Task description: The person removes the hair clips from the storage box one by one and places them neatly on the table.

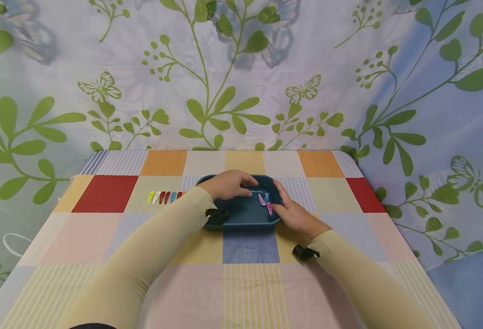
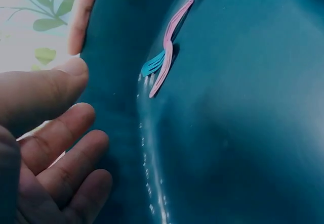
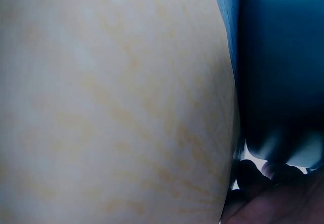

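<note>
A dark blue tray stands on the table. Inside, near its right wall, lie two pink snap hair clips and a blue snap hair clip, partly overlapping. Above the tray's far left part is my left hand, its fingers loosely bent and apart, with nothing between them. My right hand grips the tray's right wall, thumb at the rim and fingers along the outside. Only part of that hand and the tray's dark side show in the right wrist view.
Left of the tray, a row of several hair clips in yellow, white, red and blue lies on the table; my left forearm hides its right end. A patchwork cloth covers the table. Behind it hangs a leaf-patterned curtain.
</note>
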`<action>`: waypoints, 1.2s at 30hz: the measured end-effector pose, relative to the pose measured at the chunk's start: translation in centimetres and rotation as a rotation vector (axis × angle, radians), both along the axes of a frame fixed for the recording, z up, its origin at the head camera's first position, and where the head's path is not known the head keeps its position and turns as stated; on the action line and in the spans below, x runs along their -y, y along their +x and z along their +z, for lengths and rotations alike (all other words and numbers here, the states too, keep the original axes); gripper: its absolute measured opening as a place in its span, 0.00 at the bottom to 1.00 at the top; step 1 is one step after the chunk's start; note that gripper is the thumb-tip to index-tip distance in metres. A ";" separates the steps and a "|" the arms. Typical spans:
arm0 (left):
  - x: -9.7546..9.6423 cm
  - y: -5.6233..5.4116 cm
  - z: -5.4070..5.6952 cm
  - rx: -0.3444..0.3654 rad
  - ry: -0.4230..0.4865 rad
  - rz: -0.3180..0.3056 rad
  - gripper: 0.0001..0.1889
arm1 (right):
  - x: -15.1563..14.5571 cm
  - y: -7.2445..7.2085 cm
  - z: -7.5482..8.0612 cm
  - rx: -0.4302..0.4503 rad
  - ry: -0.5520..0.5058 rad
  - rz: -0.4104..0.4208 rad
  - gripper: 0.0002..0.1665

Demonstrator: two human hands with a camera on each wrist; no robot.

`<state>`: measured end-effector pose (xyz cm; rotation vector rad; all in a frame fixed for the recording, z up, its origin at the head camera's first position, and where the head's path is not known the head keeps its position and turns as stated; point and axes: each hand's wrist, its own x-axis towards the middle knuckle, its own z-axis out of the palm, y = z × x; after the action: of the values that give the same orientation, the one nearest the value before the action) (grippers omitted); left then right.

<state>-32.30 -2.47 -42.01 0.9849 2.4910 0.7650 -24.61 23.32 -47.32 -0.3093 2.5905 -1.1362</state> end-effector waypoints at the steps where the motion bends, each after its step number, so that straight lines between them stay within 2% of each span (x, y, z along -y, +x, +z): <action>1: -0.2 -0.1 -0.1 0.002 -0.004 -0.006 0.23 | 0.0 0.0 0.0 0.000 -0.001 0.001 0.46; 5: -0.9 -0.2 -0.3 0.012 -0.021 -0.024 0.22 | 0.0 0.1 0.1 -0.001 -0.018 0.000 0.47; 13: -2.0 -0.8 -1.1 -0.015 -0.036 -0.042 0.20 | 0.1 0.0 0.0 -0.003 0.000 -0.001 0.47; 19: -2.8 -0.9 -2.2 -0.008 -0.059 -0.060 0.18 | 0.1 0.1 0.1 -0.002 0.002 0.000 0.46; 27: -3.4 -1.1 -3.2 -0.084 -0.150 -0.090 0.15 | 0.2 0.1 0.1 -0.005 0.008 -0.003 0.46; 36: -3.8 -1.0 -3.8 -0.138 -0.167 -0.102 0.16 | 0.1 0.0 0.2 0.007 0.002 -0.006 0.47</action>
<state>-33.28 1.35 -45.83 1.1272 2.5483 0.4640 -24.57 23.17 -47.11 -0.2972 2.5878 -1.1343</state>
